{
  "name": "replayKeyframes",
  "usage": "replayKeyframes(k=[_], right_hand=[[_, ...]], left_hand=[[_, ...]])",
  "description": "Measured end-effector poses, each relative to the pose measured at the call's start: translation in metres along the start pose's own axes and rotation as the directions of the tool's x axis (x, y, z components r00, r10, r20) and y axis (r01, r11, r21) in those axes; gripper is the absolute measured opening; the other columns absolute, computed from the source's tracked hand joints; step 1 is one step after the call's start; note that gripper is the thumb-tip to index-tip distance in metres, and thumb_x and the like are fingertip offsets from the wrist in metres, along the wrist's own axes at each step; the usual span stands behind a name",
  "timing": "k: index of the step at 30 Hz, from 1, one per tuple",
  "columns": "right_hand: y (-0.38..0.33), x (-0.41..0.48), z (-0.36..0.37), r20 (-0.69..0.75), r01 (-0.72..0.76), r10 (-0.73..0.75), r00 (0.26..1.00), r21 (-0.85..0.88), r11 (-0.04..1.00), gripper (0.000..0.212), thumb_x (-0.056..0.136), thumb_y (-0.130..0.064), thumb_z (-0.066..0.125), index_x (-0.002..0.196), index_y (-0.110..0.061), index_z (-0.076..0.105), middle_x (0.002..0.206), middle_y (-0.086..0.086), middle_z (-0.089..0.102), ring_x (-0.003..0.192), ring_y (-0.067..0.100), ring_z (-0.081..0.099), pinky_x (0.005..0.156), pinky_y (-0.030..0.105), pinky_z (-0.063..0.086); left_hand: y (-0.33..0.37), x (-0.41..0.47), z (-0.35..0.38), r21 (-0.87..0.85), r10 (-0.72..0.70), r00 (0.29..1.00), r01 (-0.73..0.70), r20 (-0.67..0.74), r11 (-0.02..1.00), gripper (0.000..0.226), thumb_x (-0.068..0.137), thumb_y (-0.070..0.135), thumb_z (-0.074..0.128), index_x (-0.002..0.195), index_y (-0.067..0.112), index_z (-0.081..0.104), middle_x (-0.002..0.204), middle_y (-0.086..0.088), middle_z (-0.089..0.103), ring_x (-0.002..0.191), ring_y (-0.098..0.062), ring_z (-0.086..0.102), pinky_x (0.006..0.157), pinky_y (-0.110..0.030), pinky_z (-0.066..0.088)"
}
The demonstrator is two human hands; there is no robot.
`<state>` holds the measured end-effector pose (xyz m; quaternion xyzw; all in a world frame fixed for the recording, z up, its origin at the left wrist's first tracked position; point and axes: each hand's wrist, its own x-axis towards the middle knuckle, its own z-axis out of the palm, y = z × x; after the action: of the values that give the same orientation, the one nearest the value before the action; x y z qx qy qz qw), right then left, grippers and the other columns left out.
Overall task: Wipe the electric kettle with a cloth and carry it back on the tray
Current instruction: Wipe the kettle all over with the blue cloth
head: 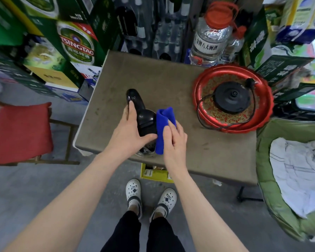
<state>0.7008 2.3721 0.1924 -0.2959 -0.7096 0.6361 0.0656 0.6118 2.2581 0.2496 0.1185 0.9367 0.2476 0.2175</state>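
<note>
At the table's near edge the left hand [129, 131] grips the kettle [144, 122] by its handle to steady it, the right hand [173, 140] presses the blue cloth [165, 130] against its side, and the red tray [233, 98] with the base [231, 96] waits further right.

Red stool [20, 131] left; beer cartons [69, 44], clear jug [210, 37] behind table [153, 77].

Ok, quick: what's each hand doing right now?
Left hand: closed on the kettle at its handle.
Right hand: closed on the blue cloth.
</note>
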Motion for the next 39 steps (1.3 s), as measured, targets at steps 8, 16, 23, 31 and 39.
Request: replayKeyframes(k=[8,16,23,31,39], right_hand=[[0.058,-0.007,0.004,0.01,-0.426,0.426,0.905,0.038,0.904,0.042,0.108,-0.035,0.037,0.146,-0.022,0.05,0.142,0.005,0.055,0.128,0.028,0.055,0.107,0.052,0.047],[0.01,0.011,0.009,-0.164,0.014,-0.029,0.986,-0.095,0.995,0.032,0.103,-0.039,0.047,0.13,-0.033,0.064,0.134,-0.011,0.056,0.116,0.014,0.045,0.098,0.018,0.035],[0.053,0.01,-0.002,-0.063,-0.395,0.394,0.917,-0.008,0.919,0.036,0.106,-0.035,0.042,0.132,-0.018,0.061,0.128,0.011,0.065,0.12,0.032,0.06,0.108,0.051,0.045],[0.03,-0.02,-0.016,-0.173,-0.21,0.226,0.959,0.106,0.972,0.026,0.106,-0.028,0.048,0.125,-0.024,0.066,0.113,-0.008,0.063,0.1,0.003,0.059,0.096,0.029,0.046],[0.03,-0.021,-0.084,-0.483,-0.155,0.252,0.838,0.233,0.96,0.022,0.106,-0.03,0.047,0.122,-0.031,0.063,0.113,-0.009,0.064,0.099,-0.003,0.059,0.097,0.031,0.047]], left_hand=[[-0.004,0.001,0.002,-0.008,0.022,1.0,-0.022,-0.011,1.0,0.124,0.073,0.054,0.076,0.156,0.022,-0.009,0.166,-0.004,0.009,0.147,-0.028,0.028,0.113,-0.042,0.031],[-0.003,0.0,-0.001,-0.016,0.039,0.999,-0.039,0.001,0.999,0.121,0.074,0.048,0.077,0.157,0.018,-0.005,0.166,-0.003,0.012,0.145,-0.026,0.032,0.114,-0.042,0.034],[0.017,-0.005,0.011,0.061,-0.082,0.986,0.092,-0.147,0.994,0.13,0.057,0.061,0.079,0.156,0.017,0.006,0.157,-0.008,0.029,0.14,-0.034,0.034,0.11,-0.047,0.035],[0.03,0.002,0.017,0.123,0.011,0.991,0.005,-0.134,0.992,0.131,0.054,0.059,0.081,0.154,0.026,0.004,0.146,-0.012,0.041,0.126,-0.037,0.049,0.1,-0.045,0.042],[0.078,0.024,0.035,0.05,0.419,0.882,-0.438,0.215,0.897,0.127,0.049,0.043,0.087,0.153,0.023,0.016,0.152,0.0,0.038,0.137,-0.021,0.038,0.104,-0.027,0.035]])
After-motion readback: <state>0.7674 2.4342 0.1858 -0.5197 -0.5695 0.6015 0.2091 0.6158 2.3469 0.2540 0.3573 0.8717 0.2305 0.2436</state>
